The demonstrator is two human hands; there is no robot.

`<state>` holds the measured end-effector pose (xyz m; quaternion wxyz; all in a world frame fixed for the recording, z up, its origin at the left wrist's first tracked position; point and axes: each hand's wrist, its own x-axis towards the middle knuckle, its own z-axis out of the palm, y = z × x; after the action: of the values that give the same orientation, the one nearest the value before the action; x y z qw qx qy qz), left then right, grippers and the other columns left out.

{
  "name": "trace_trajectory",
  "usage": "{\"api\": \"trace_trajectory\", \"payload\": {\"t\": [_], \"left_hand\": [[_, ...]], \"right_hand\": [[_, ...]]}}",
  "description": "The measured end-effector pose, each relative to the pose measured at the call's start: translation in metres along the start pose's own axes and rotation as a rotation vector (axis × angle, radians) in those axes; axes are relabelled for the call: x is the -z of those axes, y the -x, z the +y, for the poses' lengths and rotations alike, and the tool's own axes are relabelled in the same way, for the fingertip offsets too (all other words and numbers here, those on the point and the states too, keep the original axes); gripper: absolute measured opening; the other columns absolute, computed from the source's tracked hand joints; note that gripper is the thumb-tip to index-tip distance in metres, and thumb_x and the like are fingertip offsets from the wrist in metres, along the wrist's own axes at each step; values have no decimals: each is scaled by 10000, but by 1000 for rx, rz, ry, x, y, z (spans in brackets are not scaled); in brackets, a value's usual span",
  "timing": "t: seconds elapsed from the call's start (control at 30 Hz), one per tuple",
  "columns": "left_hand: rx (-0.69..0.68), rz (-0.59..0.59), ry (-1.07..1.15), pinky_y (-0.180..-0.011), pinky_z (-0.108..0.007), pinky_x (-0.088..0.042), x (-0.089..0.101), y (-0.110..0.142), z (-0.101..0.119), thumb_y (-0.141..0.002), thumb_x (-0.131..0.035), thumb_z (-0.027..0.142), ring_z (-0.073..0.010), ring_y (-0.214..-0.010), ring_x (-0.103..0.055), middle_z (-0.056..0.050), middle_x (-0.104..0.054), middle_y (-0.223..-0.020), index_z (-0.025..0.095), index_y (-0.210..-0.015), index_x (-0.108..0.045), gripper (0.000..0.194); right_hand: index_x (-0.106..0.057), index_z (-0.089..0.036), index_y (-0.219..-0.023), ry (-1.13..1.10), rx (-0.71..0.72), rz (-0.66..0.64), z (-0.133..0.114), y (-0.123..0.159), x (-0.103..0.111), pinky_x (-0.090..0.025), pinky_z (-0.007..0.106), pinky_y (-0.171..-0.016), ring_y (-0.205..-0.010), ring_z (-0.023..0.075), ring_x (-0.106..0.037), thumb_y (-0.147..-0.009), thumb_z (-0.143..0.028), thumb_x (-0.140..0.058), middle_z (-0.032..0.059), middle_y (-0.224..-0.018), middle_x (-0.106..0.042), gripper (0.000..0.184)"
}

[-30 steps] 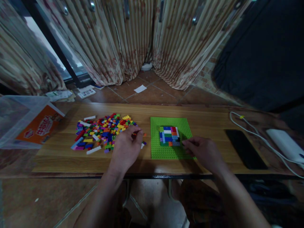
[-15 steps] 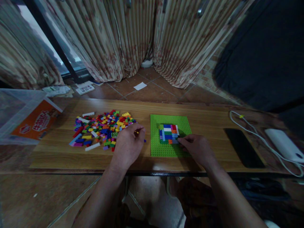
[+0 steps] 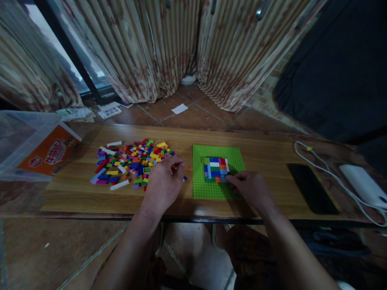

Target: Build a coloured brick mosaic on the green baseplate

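Observation:
On the wooden table lies a green baseplate [image 3: 199, 189] with a blocky build of coloured bricks [image 3: 215, 170] on its middle. My right hand [image 3: 249, 186] reaches in from the right, thumb and forefinger pinched at the build's lower right corner. A small dark piece seems to show at those fingertips, but its kind is hard to make out. My left hand [image 3: 166, 177] is over the right edge of a pile of loose bricks [image 3: 133, 163], its fingers curled together. Whatever is between the left fingers is hidden by the hand.
At the left end stands a clear plastic bin [image 3: 27, 137] with an orange label. A black phone [image 3: 311, 188] lies to the right, near a white power bank [image 3: 359, 183] and its white cable [image 3: 320, 163]. Striped curtains [image 3: 136, 52] hang behind the table.
The whole view has shifted slightly. My right hand stays at the build's lower right corner, and my left hand remains by the pile with little movement of its fingers.

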<state>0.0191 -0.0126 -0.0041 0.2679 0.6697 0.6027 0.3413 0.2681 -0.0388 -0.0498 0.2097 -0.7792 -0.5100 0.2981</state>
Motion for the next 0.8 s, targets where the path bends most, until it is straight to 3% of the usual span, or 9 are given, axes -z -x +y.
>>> {"api": "trace_trajectory", "payload": {"t": [0.33,0.57,0.67,0.8], "left_hand": [[24,-89,-57,-654,-265,-451,-12,2,-1,-859,-504,284,-165,-688,-633,-38,-720,-802,180,-875,-698,221],[7,-154,-73,-681,-263,-451,-22,7,7,-853,-499,241,-167,-733,-647,-40,-724,-828,184,-855,-694,203],[9,-147,-70,-659,-260,-444,-22,5,6,-852,-498,250,-164,-709,-641,-40,-722,-812,182,-844,-694,208],[-6,-74,-53,-652,-257,-447,-15,-2,-1,-845,-516,293,-158,-673,-628,-36,-721,-805,175,-871,-701,221]], "right_hand": [[-667,-189,-599,15,97,78,4,-6,-9,-376,249,-473,-485,155,-605,-788,-434,-627,32,-526,-656,312],[-645,-172,-636,-206,35,-27,7,-2,1,-436,248,-472,-484,155,-611,-836,-556,-538,58,-571,-672,446],[-649,-150,-705,-325,-16,53,13,-5,10,-456,248,-468,-471,147,-601,-858,-603,-469,71,-600,-674,511],[-674,-147,-792,-226,132,185,15,-3,19,-433,249,-479,-509,153,-609,-862,-619,-459,71,-656,-690,523]]}}
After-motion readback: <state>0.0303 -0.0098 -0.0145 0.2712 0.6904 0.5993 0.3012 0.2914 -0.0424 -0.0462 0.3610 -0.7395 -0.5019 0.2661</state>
